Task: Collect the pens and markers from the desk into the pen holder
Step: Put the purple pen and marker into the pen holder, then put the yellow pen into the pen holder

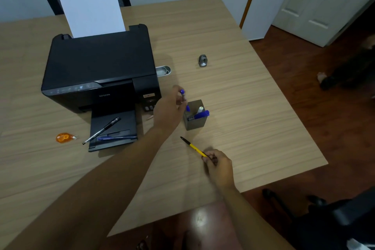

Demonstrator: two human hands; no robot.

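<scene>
Reaching over the middle of the desk (233, 91), the person's left hand (169, 110) was curled around a blue-capped marker (183, 95), held upright just beside the near-left rim of the grey pen holder (195, 119). The holder stood toward the desk's right half, close to the front right corner of a black printer (97, 67), and already contained a blue marker (200, 115) and a white-tipped one (200, 109), leaning against its walls.

The right hand (220, 166), nearer the front edge of the desk, pinched the rear end of a yellow pen (192, 146), whose black tip pointed toward the holder; whether the pen rested on the wood could not be told.

Two pens were not yet collected: a black pen (101, 130) and a blue pen (117, 138) lay on the printer's output tray. By that count the job looked roughly half done, with two items in hand and two untouched.
</scene>
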